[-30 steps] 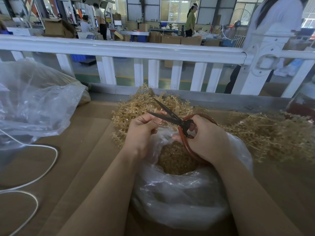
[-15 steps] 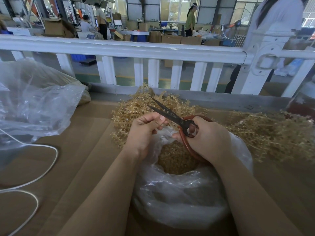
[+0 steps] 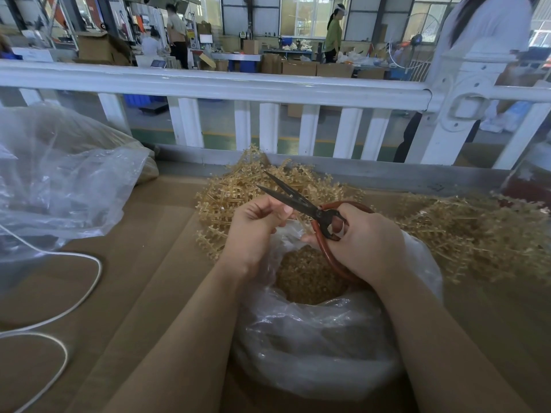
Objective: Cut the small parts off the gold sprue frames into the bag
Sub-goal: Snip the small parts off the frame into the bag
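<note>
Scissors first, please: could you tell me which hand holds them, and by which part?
The right hand grips the scissors by their red loop handles; the blades are open.

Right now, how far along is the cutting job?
Partly done. The bag already holds a mound of cut gold parts. In hand: the right hand holds the scissors with blades apart above the bag, while the left hand is curled beside them. Left: two piles of sprue frames.
</note>
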The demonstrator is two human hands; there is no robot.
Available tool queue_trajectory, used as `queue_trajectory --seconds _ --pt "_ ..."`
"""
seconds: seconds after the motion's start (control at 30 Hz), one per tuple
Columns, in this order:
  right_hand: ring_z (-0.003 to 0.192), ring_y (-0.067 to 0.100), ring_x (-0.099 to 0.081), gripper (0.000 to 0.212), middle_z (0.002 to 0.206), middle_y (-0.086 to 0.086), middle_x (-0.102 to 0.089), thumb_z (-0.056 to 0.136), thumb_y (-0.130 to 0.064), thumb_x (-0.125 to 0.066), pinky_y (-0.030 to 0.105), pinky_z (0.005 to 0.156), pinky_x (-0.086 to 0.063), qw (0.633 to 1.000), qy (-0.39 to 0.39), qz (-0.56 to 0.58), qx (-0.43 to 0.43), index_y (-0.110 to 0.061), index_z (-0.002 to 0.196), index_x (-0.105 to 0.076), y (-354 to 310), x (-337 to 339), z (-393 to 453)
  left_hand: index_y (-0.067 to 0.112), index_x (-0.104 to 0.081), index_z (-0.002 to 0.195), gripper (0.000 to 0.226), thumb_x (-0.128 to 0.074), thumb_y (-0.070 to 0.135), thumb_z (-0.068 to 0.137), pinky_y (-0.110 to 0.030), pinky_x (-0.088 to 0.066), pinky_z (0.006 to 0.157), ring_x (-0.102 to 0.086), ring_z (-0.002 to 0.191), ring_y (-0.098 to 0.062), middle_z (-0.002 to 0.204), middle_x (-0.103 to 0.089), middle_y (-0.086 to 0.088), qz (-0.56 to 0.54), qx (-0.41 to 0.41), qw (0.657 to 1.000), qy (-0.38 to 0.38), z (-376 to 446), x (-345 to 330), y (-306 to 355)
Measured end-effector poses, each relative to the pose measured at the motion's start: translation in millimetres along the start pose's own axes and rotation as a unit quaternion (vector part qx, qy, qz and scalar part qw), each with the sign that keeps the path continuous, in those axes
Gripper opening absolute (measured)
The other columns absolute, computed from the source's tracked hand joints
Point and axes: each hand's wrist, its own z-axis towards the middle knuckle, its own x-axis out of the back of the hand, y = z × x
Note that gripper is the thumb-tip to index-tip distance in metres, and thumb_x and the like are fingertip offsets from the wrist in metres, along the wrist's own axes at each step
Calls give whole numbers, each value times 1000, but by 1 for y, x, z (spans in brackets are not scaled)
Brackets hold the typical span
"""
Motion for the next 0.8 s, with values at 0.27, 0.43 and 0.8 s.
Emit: queue_trajectory --seconds 0.27,0.43,0.8 --pt "67 3 -46 67 78 -25 -54 70 -92 -46 11 53 -25 1000 0 -6 7 -37 105 -61 2 0 1 7 -67 78 18 -61 -4 91 -11 -45 59 -56 59 1 65 -66 8 16 -3 1000 1 0 1 -1" --pt "57 -4 -38 62 71 -25 -51 71 -91 -47 11 51 -25 1000 5 -8 4 -37 99 -60 2 -1 1 7 -66 77 18 -61 -3 92 -11 -44 60 -55 60 1 66 -65 6 19 -2 1000 5 -1 0 2" --pt "55 -11 -32 50 62 -31 -39 69 -92 -48 10 52 -23 1000 13 11 -3 -45 87 -47 2 1 0 3 -63 96 12 -52 -2 97 -31 -50 73 -62 74 -22 81 -67 -13 4 -33 998 54 -1 -1 2"
